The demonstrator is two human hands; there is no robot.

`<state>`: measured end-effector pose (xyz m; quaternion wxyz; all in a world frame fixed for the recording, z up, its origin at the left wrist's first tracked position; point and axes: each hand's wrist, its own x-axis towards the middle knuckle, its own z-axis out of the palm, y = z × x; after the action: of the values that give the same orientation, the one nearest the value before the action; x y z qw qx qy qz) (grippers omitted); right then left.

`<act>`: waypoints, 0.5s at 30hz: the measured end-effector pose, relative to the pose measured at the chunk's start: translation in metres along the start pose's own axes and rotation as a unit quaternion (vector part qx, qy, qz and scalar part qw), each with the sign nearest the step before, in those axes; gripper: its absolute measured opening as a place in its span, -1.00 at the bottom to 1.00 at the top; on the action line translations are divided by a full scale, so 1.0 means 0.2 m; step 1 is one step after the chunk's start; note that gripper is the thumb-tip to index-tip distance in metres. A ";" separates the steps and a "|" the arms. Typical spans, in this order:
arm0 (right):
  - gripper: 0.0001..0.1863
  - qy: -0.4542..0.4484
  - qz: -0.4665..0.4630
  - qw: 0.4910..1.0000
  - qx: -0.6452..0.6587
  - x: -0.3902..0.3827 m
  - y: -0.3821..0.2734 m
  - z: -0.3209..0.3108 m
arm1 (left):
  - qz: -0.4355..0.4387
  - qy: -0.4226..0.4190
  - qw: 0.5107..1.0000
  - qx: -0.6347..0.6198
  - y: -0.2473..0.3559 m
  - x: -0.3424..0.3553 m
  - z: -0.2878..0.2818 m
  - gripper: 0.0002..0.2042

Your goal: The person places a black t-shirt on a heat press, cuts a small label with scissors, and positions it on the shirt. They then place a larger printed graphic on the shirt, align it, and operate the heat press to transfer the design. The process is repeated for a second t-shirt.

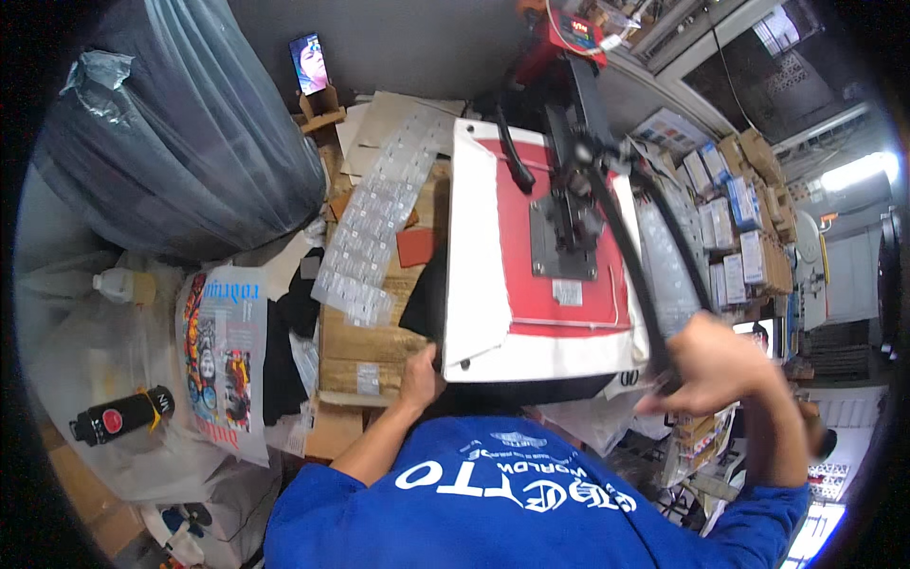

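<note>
In the head view, the press (559,247) is seen at the centre, and the clock is read from there. Its red plate (531,310) is edged by a white cover (477,284), and a dark mount is bolted on top. A red control box (569,36) is seen at 12 o'clock.

At 4 o'clock, the black handle (633,275) is gripped near its lower end by the right hand (716,365); the fingers are closed around it, though the hand is blurred. Between 7 and 8 o'clock, the left hand (420,379) is held at the near corner of the press, beside the black cloth (427,303). Its fingers are curled, but whether anything is clamped in them cannot be told.

At 8 o'clock, brown cardboard (346,351) is laid out, with a printed sheet (223,379) and a black bottle (123,415) farther off in the same direction. Between 9 and 10 o'clock, clear film (384,209) is spread near the press, an orange square (414,247) is placed between the two, and a large grey sheet (190,133) is seen well beyond. At 10 o'clock, a lit phone (308,64) is propped on a stand (322,119). At 3 o'clock, boxes (749,213) are stacked.
</note>
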<state>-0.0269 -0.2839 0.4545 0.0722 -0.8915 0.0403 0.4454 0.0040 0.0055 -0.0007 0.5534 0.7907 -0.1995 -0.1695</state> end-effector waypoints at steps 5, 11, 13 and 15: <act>-0.50 0.057 -0.071 0.995 -0.041 0.42 -0.05 0.33 | -0.014 -0.034 0.999 -0.014 0.02 0.02 -0.06 -0.83; -0.67 0.066 -0.121 0.990 -0.040 0.76 0.09 0.67 | 0.022 -0.059 0.998 -0.013 -0.14 -0.03 0.01 -0.76; -0.67 0.074 -0.144 0.986 -0.043 0.87 0.11 0.75 | 0.036 -0.023 0.999 -0.028 -0.18 -0.02 0.03 -0.75; -0.68 0.085 -0.132 0.985 -0.066 0.91 0.13 0.76 | 0.022 0.012 0.999 -0.034 -0.13 -0.02 0.06 -0.75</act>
<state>-0.0404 -0.2868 0.2160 0.0677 -0.9264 -0.1010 0.3563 -0.0025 0.0060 -0.0294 0.5861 0.7685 -0.2045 -0.1548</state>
